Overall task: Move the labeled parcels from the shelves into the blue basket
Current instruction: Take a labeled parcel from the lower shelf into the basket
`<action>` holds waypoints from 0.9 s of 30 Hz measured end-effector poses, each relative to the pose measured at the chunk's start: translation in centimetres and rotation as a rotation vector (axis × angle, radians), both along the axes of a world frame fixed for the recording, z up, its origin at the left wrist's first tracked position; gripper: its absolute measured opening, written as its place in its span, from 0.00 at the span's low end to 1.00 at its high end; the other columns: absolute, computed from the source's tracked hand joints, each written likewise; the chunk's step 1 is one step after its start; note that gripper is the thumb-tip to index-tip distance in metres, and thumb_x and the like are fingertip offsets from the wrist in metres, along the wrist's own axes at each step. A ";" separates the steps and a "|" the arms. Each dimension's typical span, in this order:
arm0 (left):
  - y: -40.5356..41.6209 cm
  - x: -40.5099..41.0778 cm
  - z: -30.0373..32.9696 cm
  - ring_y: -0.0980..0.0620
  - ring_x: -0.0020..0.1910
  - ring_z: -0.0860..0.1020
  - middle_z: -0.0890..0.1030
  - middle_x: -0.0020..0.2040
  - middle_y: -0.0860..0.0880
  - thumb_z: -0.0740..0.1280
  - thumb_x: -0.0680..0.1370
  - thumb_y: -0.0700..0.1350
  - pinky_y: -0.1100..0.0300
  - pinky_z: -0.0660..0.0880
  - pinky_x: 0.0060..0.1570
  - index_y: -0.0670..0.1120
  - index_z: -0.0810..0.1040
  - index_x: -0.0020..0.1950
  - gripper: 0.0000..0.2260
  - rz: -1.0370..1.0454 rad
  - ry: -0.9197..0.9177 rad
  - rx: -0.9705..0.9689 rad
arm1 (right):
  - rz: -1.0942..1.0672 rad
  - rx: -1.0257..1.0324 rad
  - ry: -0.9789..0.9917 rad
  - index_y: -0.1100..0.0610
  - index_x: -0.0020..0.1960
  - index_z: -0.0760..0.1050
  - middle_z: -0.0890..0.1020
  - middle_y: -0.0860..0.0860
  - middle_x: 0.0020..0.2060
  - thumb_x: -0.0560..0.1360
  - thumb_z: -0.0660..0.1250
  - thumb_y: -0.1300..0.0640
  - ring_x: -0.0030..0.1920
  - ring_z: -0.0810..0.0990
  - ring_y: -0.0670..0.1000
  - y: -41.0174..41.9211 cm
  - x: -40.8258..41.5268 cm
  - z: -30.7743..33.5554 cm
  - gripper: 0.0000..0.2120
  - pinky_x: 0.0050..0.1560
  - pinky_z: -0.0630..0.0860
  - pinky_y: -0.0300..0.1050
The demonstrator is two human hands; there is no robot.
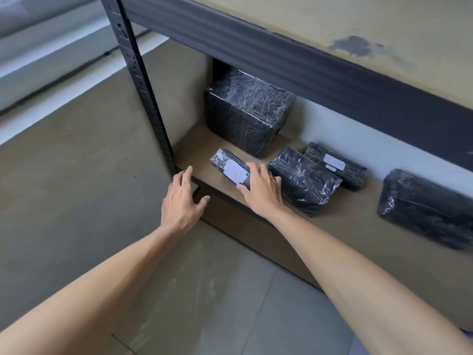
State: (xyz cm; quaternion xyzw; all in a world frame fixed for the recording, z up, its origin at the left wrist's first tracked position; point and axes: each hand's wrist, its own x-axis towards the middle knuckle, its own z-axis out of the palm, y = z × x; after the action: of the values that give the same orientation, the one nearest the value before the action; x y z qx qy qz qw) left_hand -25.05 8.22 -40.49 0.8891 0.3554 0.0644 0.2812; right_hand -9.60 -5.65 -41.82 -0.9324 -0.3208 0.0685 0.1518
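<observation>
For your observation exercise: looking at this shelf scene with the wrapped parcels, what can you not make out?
- Blue basket: nowhere in the head view.
- Rear labeled parcel: its label writing is too blurred to read.
- Front labeled parcel: its near end is hidden under the right hand.
- Right-edge parcel: cut off by the frame; any label unseen.
- Large parcel: its top is hidden by the upper shelf.

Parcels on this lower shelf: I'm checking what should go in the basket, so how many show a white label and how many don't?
Labeled black parcels: 2 (front one under the right hand, back one)
Black parcels with no visible label: 3 (large, middle, right)
Total: 5
</observation>
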 end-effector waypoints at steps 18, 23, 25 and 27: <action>-25.6 -0.6 12.7 0.48 0.57 0.76 0.76 0.58 0.49 0.68 0.75 0.47 0.51 0.72 0.58 0.48 0.68 0.66 0.21 -0.224 -0.282 -0.073 | -0.322 0.302 -0.042 0.52 0.60 0.73 0.80 0.50 0.52 0.69 0.66 0.43 0.50 0.79 0.54 -30.3 -7.9 14.5 0.23 0.53 0.77 0.55; -36.7 -3.3 18.0 0.48 0.54 0.76 0.77 0.56 0.48 0.68 0.76 0.44 0.51 0.73 0.57 0.46 0.70 0.66 0.20 -0.306 -0.329 -0.093 | -0.383 0.326 -0.110 0.51 0.60 0.72 0.79 0.50 0.52 0.68 0.64 0.41 0.51 0.78 0.53 -40.5 -12.4 20.3 0.23 0.53 0.76 0.54; -40.7 -4.2 19.7 0.49 0.53 0.77 0.77 0.56 0.48 0.68 0.76 0.44 0.51 0.73 0.56 0.46 0.70 0.66 0.19 -0.330 -0.340 -0.103 | -0.391 0.329 -0.125 0.52 0.61 0.72 0.79 0.51 0.53 0.69 0.65 0.42 0.51 0.78 0.53 -44.7 -13.9 22.3 0.24 0.53 0.76 0.52; -44.5 -4.8 21.0 0.49 0.53 0.77 0.77 0.56 0.49 0.68 0.76 0.44 0.52 0.74 0.55 0.46 0.70 0.66 0.19 -0.367 -0.350 -0.111 | -0.400 0.338 -0.134 0.53 0.61 0.72 0.79 0.51 0.53 0.69 0.65 0.42 0.51 0.78 0.53 -48.8 -15.1 24.0 0.24 0.53 0.77 0.51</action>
State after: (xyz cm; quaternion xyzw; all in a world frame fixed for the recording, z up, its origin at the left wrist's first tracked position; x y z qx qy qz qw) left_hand -29.80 -36.24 -19.50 0.8971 0.1372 0.1456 0.3939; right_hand -24.66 -54.47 -17.85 -0.9411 -0.1463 -0.0791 0.2944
